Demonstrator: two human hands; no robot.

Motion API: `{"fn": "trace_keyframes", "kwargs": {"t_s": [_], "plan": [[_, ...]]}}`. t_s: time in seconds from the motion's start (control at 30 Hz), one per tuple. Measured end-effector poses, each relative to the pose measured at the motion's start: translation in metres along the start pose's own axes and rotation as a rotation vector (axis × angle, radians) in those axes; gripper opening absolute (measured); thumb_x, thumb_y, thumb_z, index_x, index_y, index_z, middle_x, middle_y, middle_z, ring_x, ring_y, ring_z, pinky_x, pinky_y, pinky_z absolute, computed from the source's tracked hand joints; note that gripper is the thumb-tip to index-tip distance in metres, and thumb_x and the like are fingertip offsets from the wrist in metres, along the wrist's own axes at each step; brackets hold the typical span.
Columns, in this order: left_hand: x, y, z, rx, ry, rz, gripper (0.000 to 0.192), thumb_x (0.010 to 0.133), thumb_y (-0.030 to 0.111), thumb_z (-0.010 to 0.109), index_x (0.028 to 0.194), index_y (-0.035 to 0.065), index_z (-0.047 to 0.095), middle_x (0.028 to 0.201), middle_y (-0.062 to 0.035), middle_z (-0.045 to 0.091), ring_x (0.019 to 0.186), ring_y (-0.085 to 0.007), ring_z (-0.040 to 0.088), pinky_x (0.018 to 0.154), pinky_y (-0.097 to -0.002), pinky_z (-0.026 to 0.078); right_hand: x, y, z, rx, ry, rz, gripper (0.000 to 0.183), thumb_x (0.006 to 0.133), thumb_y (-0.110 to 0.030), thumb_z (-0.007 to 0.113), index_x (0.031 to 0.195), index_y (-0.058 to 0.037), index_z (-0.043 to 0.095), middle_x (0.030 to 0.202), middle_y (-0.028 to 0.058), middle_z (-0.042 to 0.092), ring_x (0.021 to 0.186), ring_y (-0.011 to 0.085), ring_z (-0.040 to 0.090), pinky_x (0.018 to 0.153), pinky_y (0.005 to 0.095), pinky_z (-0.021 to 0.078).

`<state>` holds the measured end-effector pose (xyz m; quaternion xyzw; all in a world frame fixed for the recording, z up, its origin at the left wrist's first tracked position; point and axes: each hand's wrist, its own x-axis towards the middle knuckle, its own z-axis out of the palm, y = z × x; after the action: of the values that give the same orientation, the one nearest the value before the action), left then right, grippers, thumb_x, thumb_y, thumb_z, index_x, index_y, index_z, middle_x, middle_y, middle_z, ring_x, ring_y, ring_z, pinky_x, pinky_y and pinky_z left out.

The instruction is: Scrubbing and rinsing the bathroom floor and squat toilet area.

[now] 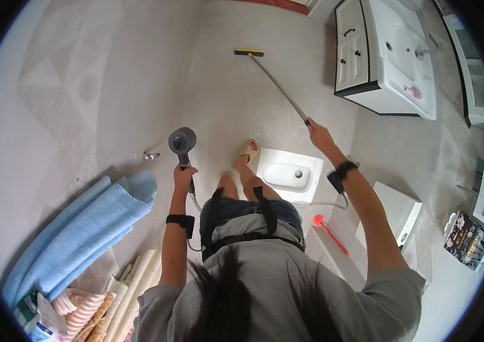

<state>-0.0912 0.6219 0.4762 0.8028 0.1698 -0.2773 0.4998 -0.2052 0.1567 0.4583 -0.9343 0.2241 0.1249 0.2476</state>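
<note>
My left hand [185, 177] is closed around the handle of a grey hair dryer [182, 141], whose round head points away from me above the floor. My right hand [321, 137] grips the upper end of a long metal pole. At the pole's far end, a floor squeegee [249, 52] with a yellow and black head rests on the grey floor, ahead of me. Beside my feet lies a white squat toilet [287, 176], set in the floor. Dark straps with small boxes and cables sit around both wrists.
A white vanity with a washbasin [404, 51] stands at the upper right, a pink hairbrush [413, 92] on it. Blue towels [84, 235] hang at the left, by a metal tap [151, 156]. A red toilet brush [332, 235] is at the lower right, near a white cistern [396, 209].
</note>
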Motion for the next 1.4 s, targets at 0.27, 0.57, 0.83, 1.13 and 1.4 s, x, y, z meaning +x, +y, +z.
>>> {"fn": "trace_keyframes", "kwargs": {"t_s": [0.27, 0.57, 0.83, 1.13, 1.4], "plan": [[-0.052, -0.059, -0.049, -0.047, 0.058, 0.020, 0.020, 0.056, 0.011, 0.064, 0.069, 0.0019, 0.053, 0.062, -0.0048, 0.053, 0.057, -0.0170, 0.050, 0.056, -0.0300, 0.039, -0.054, -0.019, 0.060, 0.043, -0.238, 0.013, 0.037, 0.088, -0.016, 0.035, 0.124, -0.0101, 0.034, 0.069, 0.0196, 0.059, 0.047, 0.0321, 0.056, 0.039, 0.0402, 0.0455], [-0.100, -0.139, -0.085, -0.055, 0.040, 0.039, 0.022, 0.054, 0.013, 0.063, 0.070, 0.0025, 0.053, 0.061, -0.0052, 0.052, 0.057, -0.0175, 0.049, 0.055, -0.0304, 0.039, -0.374, 0.017, 0.028, -0.128, -0.570, 0.266, 0.046, 0.087, -0.018, 0.038, 0.132, -0.0163, 0.028, 0.089, 0.0264, 0.057, 0.079, 0.0416, 0.057, 0.071, 0.0468, 0.0450], [-0.143, -0.180, -0.104, -0.131, 0.056, -0.056, 0.017, 0.059, 0.008, 0.062, 0.070, 0.0053, 0.049, 0.062, -0.0016, 0.048, 0.057, -0.0131, 0.046, 0.056, -0.0270, 0.036, -0.444, -0.027, -0.021, 0.003, -0.394, 0.278, 0.036, 0.086, -0.019, 0.047, 0.121, -0.0134, 0.047, 0.100, 0.0201, 0.058, 0.091, 0.0346, 0.057, 0.079, 0.0367, 0.0450], [-0.177, -0.205, -0.119, -0.137, 0.140, -0.094, 0.019, 0.057, 0.010, 0.063, 0.071, 0.0028, 0.052, 0.063, -0.0036, 0.051, 0.058, -0.0154, 0.048, 0.056, -0.0295, 0.038, -0.286, -0.098, -0.004, -0.100, -0.365, -0.008, 0.037, 0.088, -0.025, 0.043, 0.125, -0.0185, 0.043, 0.093, 0.0232, 0.057, 0.085, 0.0385, 0.056, 0.073, 0.0414, 0.0455], [-0.223, -0.222, -0.114, -0.093, 0.228, -0.105, 0.019, 0.057, 0.011, 0.063, 0.070, 0.0017, 0.053, 0.061, -0.0039, 0.052, 0.055, -0.0158, 0.049, 0.054, -0.0298, 0.038, -0.144, -0.149, 0.086, -0.185, -0.353, -0.303, 0.037, 0.090, -0.022, 0.037, 0.126, -0.0179, 0.040, 0.084, 0.0219, 0.060, 0.071, 0.0379, 0.057, 0.067, 0.0418, 0.0475]]}}
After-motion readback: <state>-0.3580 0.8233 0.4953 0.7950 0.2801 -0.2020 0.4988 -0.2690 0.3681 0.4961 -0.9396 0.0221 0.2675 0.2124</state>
